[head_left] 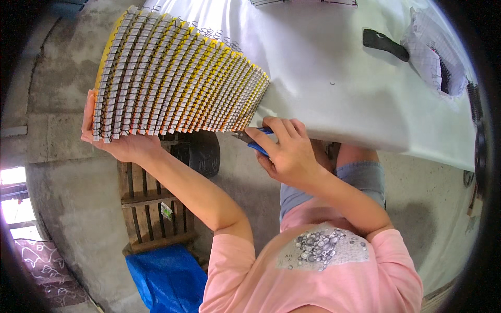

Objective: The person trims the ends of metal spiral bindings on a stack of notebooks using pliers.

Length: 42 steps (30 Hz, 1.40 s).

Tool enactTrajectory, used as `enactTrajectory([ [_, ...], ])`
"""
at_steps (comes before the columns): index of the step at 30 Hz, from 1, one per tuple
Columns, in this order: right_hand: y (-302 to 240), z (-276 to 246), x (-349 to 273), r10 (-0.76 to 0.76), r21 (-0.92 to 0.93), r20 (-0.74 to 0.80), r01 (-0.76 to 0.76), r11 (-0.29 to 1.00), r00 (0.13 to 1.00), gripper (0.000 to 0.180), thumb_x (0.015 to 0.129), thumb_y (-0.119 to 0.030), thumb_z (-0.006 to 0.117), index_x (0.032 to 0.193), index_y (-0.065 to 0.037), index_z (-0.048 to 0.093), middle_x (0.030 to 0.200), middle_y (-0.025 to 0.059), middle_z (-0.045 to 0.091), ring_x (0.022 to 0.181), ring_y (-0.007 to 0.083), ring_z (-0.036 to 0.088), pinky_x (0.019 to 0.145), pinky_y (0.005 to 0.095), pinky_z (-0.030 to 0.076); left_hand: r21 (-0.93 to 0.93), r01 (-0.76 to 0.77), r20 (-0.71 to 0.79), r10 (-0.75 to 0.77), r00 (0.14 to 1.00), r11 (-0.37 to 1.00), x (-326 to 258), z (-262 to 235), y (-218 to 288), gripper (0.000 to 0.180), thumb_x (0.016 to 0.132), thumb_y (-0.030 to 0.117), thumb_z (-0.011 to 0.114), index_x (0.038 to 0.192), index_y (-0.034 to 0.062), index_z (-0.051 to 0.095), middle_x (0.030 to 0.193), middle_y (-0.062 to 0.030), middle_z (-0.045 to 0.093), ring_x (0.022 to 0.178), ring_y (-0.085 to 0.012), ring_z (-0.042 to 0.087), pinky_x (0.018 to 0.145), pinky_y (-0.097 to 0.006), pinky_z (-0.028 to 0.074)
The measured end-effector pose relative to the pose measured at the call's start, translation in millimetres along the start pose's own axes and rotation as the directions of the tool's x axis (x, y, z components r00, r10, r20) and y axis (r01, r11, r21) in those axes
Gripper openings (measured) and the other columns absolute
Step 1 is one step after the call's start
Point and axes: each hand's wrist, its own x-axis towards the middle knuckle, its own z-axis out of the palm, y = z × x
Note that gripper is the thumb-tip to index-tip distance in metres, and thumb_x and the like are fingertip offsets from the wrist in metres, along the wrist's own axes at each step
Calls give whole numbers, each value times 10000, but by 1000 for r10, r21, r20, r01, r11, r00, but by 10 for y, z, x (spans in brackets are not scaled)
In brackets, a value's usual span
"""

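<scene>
So the left hand (122,141) is clamped on the near left end of a big fanned stack of spiral-bound pads (175,78), fingers curled up around the edge at about 9 o'clock in the frame. The pads have yellow and orange edges with dark wire coils along them, and they spread from roughly 10 o'clock across toward the middle, with the far end resting on the white tabletop (339,88).

The right hand (289,154) sits just right of centre, closed around a pair of blue-handled cutters (253,140). The metal tips poke out to the left and sit right at the lower right corner of the pads, touching or nearly so; can't tell which.

Over on the tabletop at about 1 o'clock there's a black flat tool (385,44), and further out at 2 o'clock a crumpled sheet of squared paper (430,49) with something dark tucked in it. A small dot-like bit (332,82) lies on the white surface between them and the pads.

Down below, at 7 o'clock, there's a wooden crate (151,208), a blue tarp (167,279) and a dark round object (201,151) on the concrete floor (78,208).
</scene>
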Motion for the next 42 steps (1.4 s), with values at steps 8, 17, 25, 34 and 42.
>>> enactTrajectory([
  [8,100,72,89,-151,-116,-84,141,983,985,414,686,-168,671,1088,-114,592,1007,103,506,899,247,521,757,388,359,-28,-54,14,55,998,998,17,53,-9,528,928,527,330,1116,74,527,1164,-115,549,1038,-242,586,880,-410,545],
  [17,147,61,87,-71,28,73,69,997,995,363,728,-173,652,1085,-123,611,972,108,542,819,259,575,667,402,414,63,-82,-64,86,994,995,1,85,-23,578,914,559,324,1114,56,526,1164,-136,557,1020,-256,603,841,-393,569],
  [25,343,-56,372,170,599,536,-515,614,827,321,768,-138,664,1076,-52,648,847,133,605,739,210,596,688,307,463,51,-33,-54,36,998,998,16,93,11,583,908,572,330,1105,63,535,1186,-124,543,1054,-260,577,907,-422,525],
  [34,127,-185,186,49,53,202,-61,997,978,397,718,-171,654,1111,-142,604,1012,81,557,951,236,550,791,449,389,21,-27,-39,28,999,999,23,49,-13,599,896,584,355,1119,58,538,1180,-133,544,1049,-265,580,886,-423,537],
  [42,230,4,82,-158,-193,27,160,968,987,448,681,-199,680,1118,-161,593,1061,50,510,992,192,504,859,474,276,22,-36,-23,36,999,999,28,40,-19,540,917,547,326,1076,91,570,1144,-110,573,1006,-245,607,840,-381,570],
])
